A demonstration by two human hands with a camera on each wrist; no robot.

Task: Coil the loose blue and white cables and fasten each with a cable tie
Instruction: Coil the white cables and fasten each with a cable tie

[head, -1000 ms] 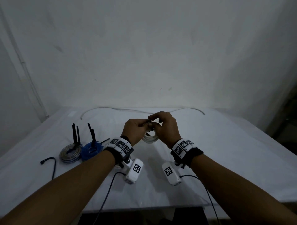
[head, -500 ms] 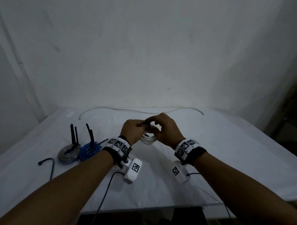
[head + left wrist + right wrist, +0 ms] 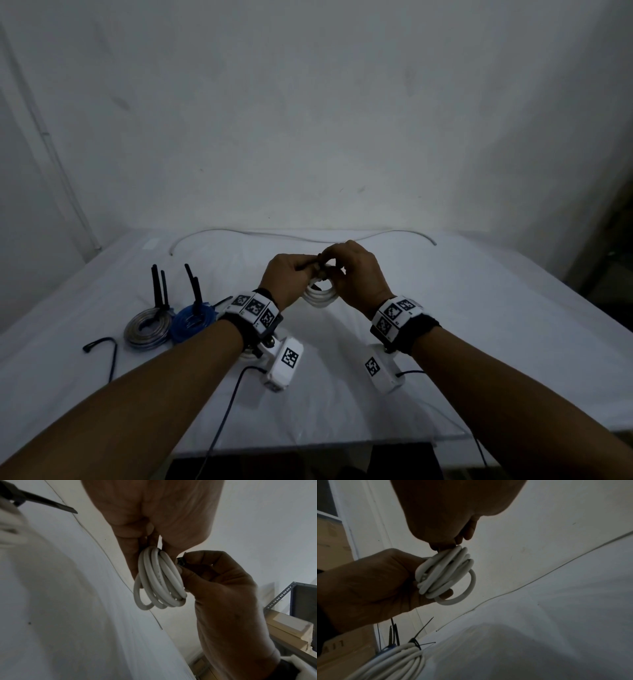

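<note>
A small white cable coil [image 3: 320, 297] hangs between both hands above the table's middle. My left hand [image 3: 301, 271] grips it, fingers curled round its loops [image 3: 447, 574]. My right hand [image 3: 334, 270] pinches the head of a black cable tie [image 3: 181, 561] at the top of the white coil [image 3: 159, 580]. How far the tie wraps round the coil is hidden by fingers. A blue coil [image 3: 191, 320] and a grey coil [image 3: 147, 327] lie at the left, each with black tie tails standing up. A loose white cable [image 3: 301, 236] runs along the table's far edge.
Another tied white coil [image 3: 393, 660] lies under my left wrist. One loose black tie [image 3: 102, 346] lies at the front left. The white table [image 3: 479, 325] meets a wall behind. Metal shelving [image 3: 291, 601] stands to the right.
Both hands stay at the white coil. The right wrist has shifted slightly to the right and turned, with its fingers still working at the tie.
</note>
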